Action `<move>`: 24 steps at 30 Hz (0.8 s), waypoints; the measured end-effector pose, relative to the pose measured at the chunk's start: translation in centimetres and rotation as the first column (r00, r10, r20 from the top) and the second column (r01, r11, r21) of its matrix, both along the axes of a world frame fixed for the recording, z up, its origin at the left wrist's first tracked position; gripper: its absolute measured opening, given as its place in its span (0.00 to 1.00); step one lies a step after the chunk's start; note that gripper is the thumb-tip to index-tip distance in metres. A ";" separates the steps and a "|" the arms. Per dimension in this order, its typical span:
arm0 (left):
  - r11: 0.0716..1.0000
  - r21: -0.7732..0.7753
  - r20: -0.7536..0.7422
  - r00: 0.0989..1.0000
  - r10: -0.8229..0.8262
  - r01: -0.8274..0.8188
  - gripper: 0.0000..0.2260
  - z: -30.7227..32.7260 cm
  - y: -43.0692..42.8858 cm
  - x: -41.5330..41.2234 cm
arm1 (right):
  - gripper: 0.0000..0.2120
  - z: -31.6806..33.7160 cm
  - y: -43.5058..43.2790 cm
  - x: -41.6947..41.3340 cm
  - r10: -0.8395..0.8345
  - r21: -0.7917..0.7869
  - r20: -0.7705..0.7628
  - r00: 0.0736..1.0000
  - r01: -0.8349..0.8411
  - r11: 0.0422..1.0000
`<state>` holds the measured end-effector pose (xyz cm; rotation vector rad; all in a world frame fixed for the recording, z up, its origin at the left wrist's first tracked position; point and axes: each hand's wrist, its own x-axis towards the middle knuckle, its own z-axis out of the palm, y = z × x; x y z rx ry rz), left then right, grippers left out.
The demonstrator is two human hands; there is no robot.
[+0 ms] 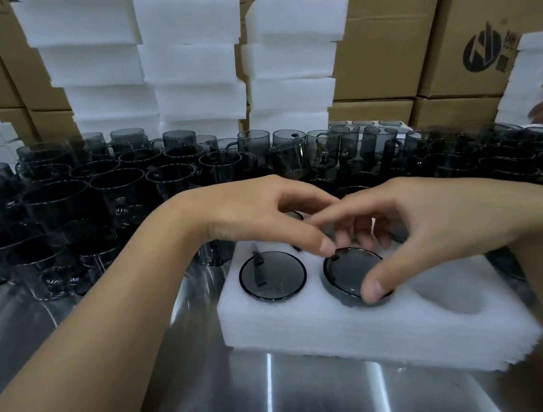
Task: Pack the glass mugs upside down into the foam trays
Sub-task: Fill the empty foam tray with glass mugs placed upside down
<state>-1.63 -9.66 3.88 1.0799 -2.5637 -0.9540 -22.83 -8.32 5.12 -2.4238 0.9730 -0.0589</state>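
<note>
While my right hand (pixel 437 218) pinches its round base between thumb and curled fingers, the smoky glass mug (pixel 351 271) sits bottom-up, axis vertical, in the middle near pocket of the soft white foam tray (pixel 331 329). My left hand (pixel 264 213) lays its thumb on the mug's far edge; whether its fingers grip anything I cannot tell. A second mug (pixel 272 276) sits inverted just left. Upright mugs (pixel 116 188) crowd the shiny steel bench (pixel 220 402) behind.
</note>
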 end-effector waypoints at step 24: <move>0.243 -0.752 -0.267 0.620 0.738 -0.613 0.16 -1.8 -3.1 1.0 | 0.14 -0.7 -1.2 -0.7 -0.191 0.020 0.036 0.981 0.190 0.982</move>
